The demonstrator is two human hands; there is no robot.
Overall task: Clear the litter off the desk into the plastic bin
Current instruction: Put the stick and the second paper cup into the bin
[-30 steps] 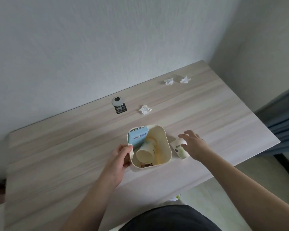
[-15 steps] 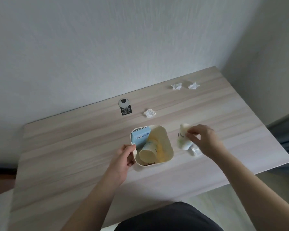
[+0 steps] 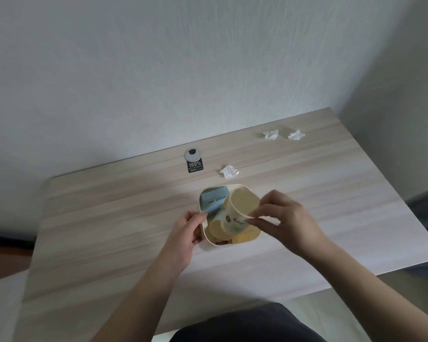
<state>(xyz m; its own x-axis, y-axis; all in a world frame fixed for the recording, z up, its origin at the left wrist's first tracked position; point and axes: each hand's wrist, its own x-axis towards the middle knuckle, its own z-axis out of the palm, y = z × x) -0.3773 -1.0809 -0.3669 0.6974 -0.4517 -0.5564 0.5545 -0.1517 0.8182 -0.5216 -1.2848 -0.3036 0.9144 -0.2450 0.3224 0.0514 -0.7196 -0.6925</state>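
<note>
While the left hand [image 3: 187, 233] is gripping the left rim of the small cream plastic bin [image 3: 245, 241] with its fingers curled round the edge, the right hand [image 3: 286, 222] is pinching the rim of a pale paper cup with small printed figures [image 3: 235, 215] between thumb and fingertips, holding it tilted over the bin's opening with its mouth facing up and away from the person. Inside the bin, a light blue cardboard box [image 3: 214, 202] is leaning against the far left corner, another pale paper cup [image 3: 216, 229] is lying below the held one, and something yellow is showing at the bottom. On the light wood-grain desk [image 3: 109, 230], one crumpled white paper ball [image 3: 229, 172] is lying just beyond the bin, and two more crumpled white paper balls [image 3: 271, 134] [image 3: 296, 135] are sitting near each other towards the far right corner, well apart from the bin. A round grey cable cover with a black label [image 3: 193, 157] is sitting near the desk's far edge.
</note>
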